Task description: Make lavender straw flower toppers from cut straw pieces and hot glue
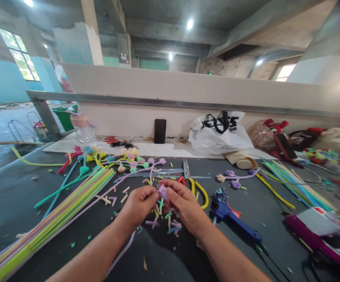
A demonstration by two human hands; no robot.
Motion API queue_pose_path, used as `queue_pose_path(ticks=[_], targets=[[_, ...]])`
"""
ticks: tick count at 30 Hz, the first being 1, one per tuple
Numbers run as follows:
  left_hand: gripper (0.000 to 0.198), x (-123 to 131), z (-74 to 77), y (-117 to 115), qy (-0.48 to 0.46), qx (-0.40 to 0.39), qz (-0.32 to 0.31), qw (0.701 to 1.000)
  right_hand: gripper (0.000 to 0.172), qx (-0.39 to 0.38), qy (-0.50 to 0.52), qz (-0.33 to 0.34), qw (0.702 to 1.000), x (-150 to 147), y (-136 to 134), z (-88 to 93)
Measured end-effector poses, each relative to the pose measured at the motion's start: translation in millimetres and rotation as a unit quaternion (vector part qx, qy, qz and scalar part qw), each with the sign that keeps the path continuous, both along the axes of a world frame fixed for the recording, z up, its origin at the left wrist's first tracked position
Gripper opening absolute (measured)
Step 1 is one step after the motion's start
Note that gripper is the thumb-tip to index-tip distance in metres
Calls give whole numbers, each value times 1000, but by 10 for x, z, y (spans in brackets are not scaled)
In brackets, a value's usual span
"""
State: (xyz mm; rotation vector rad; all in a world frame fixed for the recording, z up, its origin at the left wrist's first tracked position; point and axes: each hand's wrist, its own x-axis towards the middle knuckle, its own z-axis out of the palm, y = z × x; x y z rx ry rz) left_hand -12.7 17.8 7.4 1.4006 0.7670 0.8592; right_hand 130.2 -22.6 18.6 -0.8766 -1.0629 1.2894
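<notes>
Between my two hands is a small lilac pipe-cleaner flower (pixel 163 191). My left hand (pixel 139 203) pinches it from the left with thumb and forefinger. From the right, the curled fingers of my right hand (pixel 184 203) close on the same flower. A lilac stem (pixel 124 250) runs down below my left wrist; whether it joins the flower is hidden. Short cut pipe-cleaner pieces (pixel 170 223) lie scattered under my hands. Just beyond my right fingers are scissors (pixel 201 192) with yellow handles, partly covered.
A blue glue gun (pixel 234 223) and a purple glue gun (pixel 313 239) lie at the right. Long pipe cleaners (pixel 61 211) are bundled at the left, with finished flower stems (pixel 129 160) behind. A phone (pixel 160 131), a white bag (pixel 221 133) and a plastic cup (pixel 83 129) stand along the back.
</notes>
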Motion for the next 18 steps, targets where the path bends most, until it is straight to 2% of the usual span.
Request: queue_pose_path(ticks=[3, 7, 18], targets=[[30, 0, 12, -24, 39, 45, 1, 998, 27, -9, -40, -12, 999, 6, 10, -1], [32, 0, 23, -37, 42, 55, -16, 998, 24, 0, -44, -18, 999, 19, 25, -19], [38, 1, 103, -40, -13, -51, -64, 997, 23, -1, -56, -29, 998, 2, 7, 7]])
